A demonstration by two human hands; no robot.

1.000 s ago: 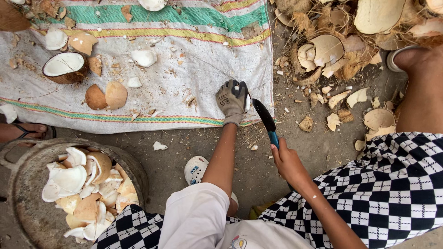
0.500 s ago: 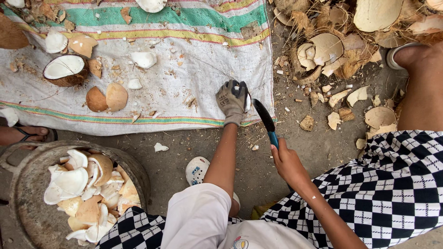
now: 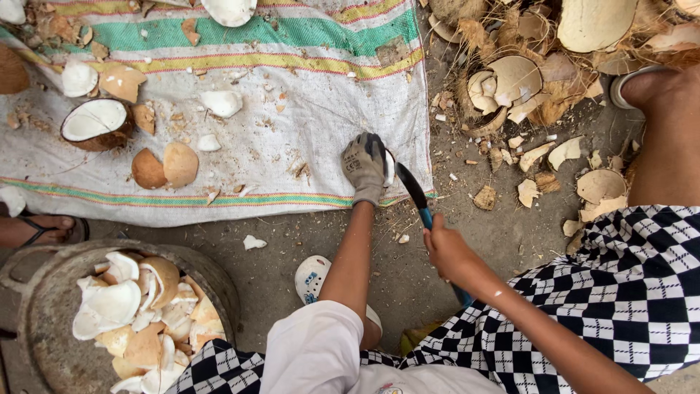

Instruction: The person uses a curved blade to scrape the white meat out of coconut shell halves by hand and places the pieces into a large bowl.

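My left hand (image 3: 365, 169) wears a grey work glove and grips a piece of white coconut flesh (image 3: 389, 168) at the near edge of the striped woven sack (image 3: 292, 131). My bare right hand (image 3: 446, 250) is closed on the blue handle of a dark-bladed knife (image 3: 413, 188). The blade tip rests against the coconut piece beside the glove.
A round metal basin (image 3: 51, 306) at the near left holds several coconut pieces. A halved coconut (image 3: 95, 124) and shell bits lie on the sack. A husk and shell pile (image 3: 539, 73) sits at the far right. Someone's sandalled foot (image 3: 40, 230) is at the left edge.
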